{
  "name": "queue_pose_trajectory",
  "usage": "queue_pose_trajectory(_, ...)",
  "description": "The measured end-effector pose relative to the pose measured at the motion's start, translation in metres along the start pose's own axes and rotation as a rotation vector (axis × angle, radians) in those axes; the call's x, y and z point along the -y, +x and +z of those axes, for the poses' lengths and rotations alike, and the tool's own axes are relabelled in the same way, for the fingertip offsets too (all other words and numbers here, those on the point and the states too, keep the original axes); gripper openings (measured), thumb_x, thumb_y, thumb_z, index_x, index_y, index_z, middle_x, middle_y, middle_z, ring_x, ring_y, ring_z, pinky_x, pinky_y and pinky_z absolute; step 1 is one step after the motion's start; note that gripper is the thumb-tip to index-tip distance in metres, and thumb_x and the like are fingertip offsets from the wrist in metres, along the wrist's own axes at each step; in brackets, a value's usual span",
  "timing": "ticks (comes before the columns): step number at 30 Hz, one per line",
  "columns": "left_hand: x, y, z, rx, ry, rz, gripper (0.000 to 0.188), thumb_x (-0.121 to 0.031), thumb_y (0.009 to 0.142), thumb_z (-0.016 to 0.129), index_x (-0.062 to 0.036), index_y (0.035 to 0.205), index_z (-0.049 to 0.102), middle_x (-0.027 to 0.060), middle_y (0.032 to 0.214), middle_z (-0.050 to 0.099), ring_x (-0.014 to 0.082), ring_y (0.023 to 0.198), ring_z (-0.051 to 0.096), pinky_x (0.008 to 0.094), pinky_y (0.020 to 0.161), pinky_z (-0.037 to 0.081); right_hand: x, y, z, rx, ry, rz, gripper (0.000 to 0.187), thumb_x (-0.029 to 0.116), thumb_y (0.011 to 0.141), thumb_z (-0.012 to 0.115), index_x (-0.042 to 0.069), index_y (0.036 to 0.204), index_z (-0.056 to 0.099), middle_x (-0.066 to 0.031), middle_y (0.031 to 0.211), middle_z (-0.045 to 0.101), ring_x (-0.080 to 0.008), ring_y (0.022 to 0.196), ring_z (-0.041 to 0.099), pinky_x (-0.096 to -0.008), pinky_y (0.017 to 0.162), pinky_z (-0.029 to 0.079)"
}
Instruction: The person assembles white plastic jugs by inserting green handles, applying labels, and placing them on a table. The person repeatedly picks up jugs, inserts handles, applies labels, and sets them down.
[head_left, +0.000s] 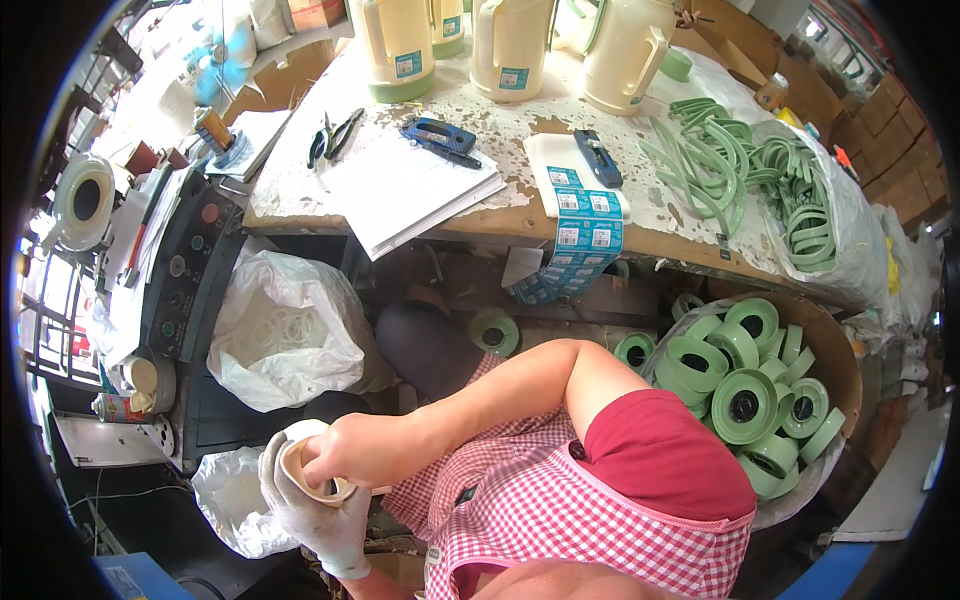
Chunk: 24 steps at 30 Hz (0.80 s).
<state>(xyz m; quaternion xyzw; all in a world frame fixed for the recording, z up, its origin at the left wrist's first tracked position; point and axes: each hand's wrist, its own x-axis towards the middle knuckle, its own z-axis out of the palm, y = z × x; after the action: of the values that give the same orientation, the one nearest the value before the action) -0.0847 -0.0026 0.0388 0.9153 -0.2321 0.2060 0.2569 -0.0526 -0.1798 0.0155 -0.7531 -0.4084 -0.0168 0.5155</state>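
My left hand [318, 520], in a white glove, is low at the left and cups a cream-coloured round plastic part [298, 470] from below. My bare right hand [350, 450] reaches across my body from the right, and its fingers close on the top and rim of the same part. The forearm runs over a red-and-white checked apron [540, 500], and a red sleeve [665, 450] covers the upper arm. The inside of the part is mostly hidden by my fingers.
A worn bench [520, 215] above carries cream jugs [510, 50], green handles [715, 155], a strip of blue labels [590, 225], pliers [335, 135] and papers [405, 190]. At right a basket [845, 360] holds green lids [745, 400]. A plastic bag of white rings [285, 335] and a control panel [185, 270] are at left.
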Motion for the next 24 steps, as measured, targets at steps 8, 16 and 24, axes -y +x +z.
queue_pose_trajectory(8,0.0,0.002,-0.007,-0.01,-0.044,0.002,0.079,-0.028,0.063,0.087,-0.0025,0.132,0.059,0.0185,0.136,0.062,0.0418,0.126,0.06,0.0517,0.107,0.047,0.012,-0.003,0.004,0.031,-0.197,0.017,0.04,0.002,0.075,0.073,0.008,0.115,0.07,-0.0187,0.114,0.069,-0.0356,0.09,0.074,-0.0435,0.076,0.059)
queue_pose_trajectory(16,-0.004,0.003,-0.006,-0.024,-0.029,0.005,0.077,-0.018,0.059,0.085,-0.0027,0.13,0.061,0.0172,0.136,0.062,0.0394,0.125,0.06,0.0476,0.108,0.046,0.02,-0.013,-0.012,-0.191,0.122,-0.069,0.038,-0.003,0.076,0.072,0.005,0.113,0.072,-0.0144,0.116,0.072,-0.0385,0.094,0.072,-0.0414,0.083,0.058)
queue_pose_trajectory(24,-0.021,0.005,-0.003,0.021,0.028,0.049,0.075,-0.022,0.059,0.086,-0.0032,0.128,0.062,0.017,0.133,0.063,0.0401,0.124,0.06,0.049,0.107,0.046,0.011,-0.023,0.001,-0.068,-0.125,0.027,0.038,0.0,0.077,0.072,0.007,0.115,0.072,-0.0202,0.114,0.07,-0.0393,0.092,0.073,-0.0418,0.081,0.059)
